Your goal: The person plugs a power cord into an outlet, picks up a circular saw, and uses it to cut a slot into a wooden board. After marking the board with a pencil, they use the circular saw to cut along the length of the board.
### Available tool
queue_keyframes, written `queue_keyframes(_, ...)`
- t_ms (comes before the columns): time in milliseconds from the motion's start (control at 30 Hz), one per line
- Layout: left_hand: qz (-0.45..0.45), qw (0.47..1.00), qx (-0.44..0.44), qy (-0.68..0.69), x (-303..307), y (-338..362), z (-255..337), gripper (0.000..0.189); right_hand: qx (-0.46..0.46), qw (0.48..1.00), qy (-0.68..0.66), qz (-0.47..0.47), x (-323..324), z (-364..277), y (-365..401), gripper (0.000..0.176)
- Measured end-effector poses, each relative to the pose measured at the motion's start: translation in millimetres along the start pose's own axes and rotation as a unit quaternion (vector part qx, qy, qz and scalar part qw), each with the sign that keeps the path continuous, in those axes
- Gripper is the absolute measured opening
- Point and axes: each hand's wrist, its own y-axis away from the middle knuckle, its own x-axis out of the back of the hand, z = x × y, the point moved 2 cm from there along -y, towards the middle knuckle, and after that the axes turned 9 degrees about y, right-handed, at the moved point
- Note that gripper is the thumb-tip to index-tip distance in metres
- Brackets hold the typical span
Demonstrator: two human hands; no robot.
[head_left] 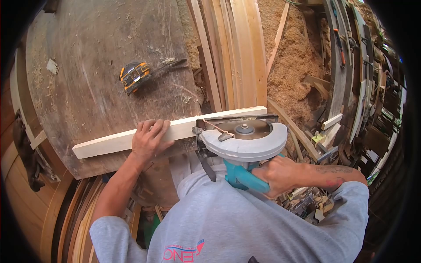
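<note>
Circular saw (pixel 245 147) seemingly touches plank (pixel 109 143); tape measure (pixel 135 76) lies well apart.

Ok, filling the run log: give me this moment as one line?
left hand: pressing wood strip on bench | right hand: gripping circular saw at strip | tape measure: on bench

Grey shirt (pixel 228 223): pink lettering, partly cut off by the frame; only the characters "ENC" are legible. Tape measure (pixel 134 76): label too small to read.
</note>
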Motion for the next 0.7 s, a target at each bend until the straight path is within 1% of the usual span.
queue_keyframes(67, -0.007, 1.000, 0.001, -0.001, -1, -1, 0, 0.073, 0.005, 1.000, -0.002, 0.009, -1, 2, 0, 0.020)
queue_keyframes(133, 0.004, 1.000, 0.005, 0.016, 2, -3, 2, 0.073, 0.012, 1.000, -0.005, 0.016, 1, 3, 1, 0.021)
queue_keyframes(200, 0.002, 1.000, 0.007, 0.020, 3, -4, 3, 0.073, 0.004, 0.999, -0.016, -0.034, 6, 3, 1, 0.024)
queue_keyframes(333, 0.001, 1.000, 0.002, 0.016, 3, -3, 2, 0.074, 0.006, 0.999, -0.019, -0.041, 10, 3, 0, 0.024)
queue_keyframes(400, 0.002, 1.000, 0.001, 0.017, 3, -3, 2, 0.074, -0.004, 0.998, -0.019, -0.066, 12, 2, 0, 0.025)
queue_keyframes(533, 0.006, 1.000, 0.000, 0.014, 1, -3, 2, 0.074, -0.003, 0.997, -0.026, -0.068, 11, 3, 0, 0.026)
queue_keyframes(600, 0.005, 1.000, 0.002, 0.018, 3, -3, 3, 0.074, 0.008, 0.999, -0.010, -0.035, 5, 6, 0, 0.028)
queue_keyframes(700, 0.003, 1.000, 0.005, 0.012, 4, -4, 3, 0.072, 0.009, 0.999, -0.009, -0.030, 5, 5, 1, 0.025)
